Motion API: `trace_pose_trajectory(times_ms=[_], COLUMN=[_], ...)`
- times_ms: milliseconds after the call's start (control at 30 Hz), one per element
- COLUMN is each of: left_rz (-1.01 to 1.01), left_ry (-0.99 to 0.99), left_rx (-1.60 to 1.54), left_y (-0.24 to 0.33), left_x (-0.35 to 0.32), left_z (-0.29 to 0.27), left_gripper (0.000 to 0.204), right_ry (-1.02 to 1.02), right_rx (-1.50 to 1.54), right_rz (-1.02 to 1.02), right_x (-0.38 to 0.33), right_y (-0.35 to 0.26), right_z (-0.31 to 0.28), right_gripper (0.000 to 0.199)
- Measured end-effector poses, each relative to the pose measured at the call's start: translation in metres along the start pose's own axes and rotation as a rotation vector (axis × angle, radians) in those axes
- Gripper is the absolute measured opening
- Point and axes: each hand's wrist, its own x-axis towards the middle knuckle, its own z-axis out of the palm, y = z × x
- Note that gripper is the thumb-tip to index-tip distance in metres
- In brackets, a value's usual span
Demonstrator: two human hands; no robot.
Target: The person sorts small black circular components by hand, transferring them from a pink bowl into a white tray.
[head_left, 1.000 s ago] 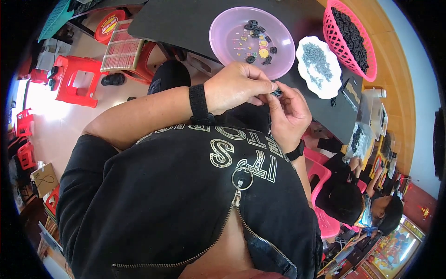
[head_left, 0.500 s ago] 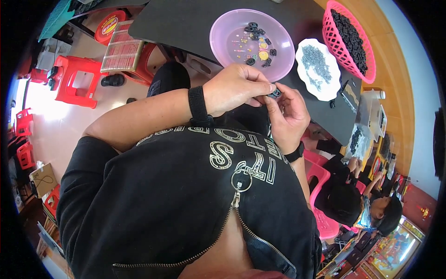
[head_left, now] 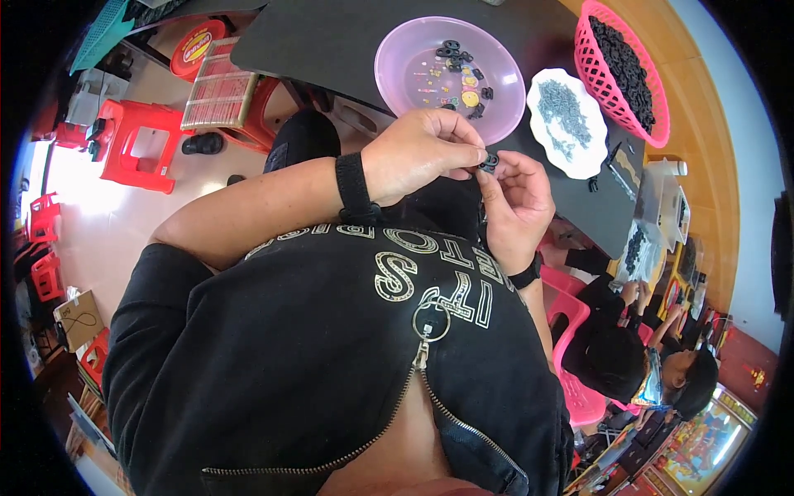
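Observation:
A small black cord lock [head_left: 490, 163] with round holes sits between my two hands, in front of my chest. My left hand [head_left: 422, 157] pinches it between thumb and forefinger. My right hand [head_left: 517, 202] holds its other side with thumb and forefinger, the remaining fingers curled; part of the cord lock is hidden by the fingertips. Just beyond my hands, a translucent purple bowl [head_left: 405, 103] has several black cord locks [head_left: 451, 54] in it. To its right is a white scalloped plate [head_left: 585, 161] bearing a heap of tiny grey pieces [head_left: 566, 116], too small to make out.
A pink basket [head_left: 585, 62] full of black pieces stands at the far right of the dark table [head_left: 310, 37]. Red stools [head_left: 136, 145] and a slatted seat [head_left: 219, 91] are on the left. Other people [head_left: 612, 355] sit at the right, by pink chairs [head_left: 571, 331].
The cord lock has turned slightly between my fingers and shows its holes more plainly. My hands have shifted only a little.

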Motion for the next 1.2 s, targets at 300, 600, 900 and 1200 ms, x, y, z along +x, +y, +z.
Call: trace_pose_trajectory(times_ms=[300,600,900,1200], left_rz=[0.021,0.047,0.061,0.054], left_ry=[-0.03,-0.008,-0.006,-0.012], left_rx=[-0.007,0.037,0.019,0.024], left_y=[0.0,0.0,0.0,0.0], left_x=[0.002,0.002,0.002,0.003], left_z=[0.002,0.001,0.002,0.001], left_gripper=[0.017,0.018,0.019,0.02], right_ry=[-0.016,-0.049,-0.017,-0.01], right_rx=[0.419,0.517,0.497,0.51], right_rz=[0.135,0.366,0.324,0.329], right_x=[0.002,0.002,0.001,0.001], right_y=[0.013,0.01,0.012,0.014], right_z=[-0.002,-0.003,-0.001,0.0], right_gripper=[0.022,0.003,0.006,0.008])
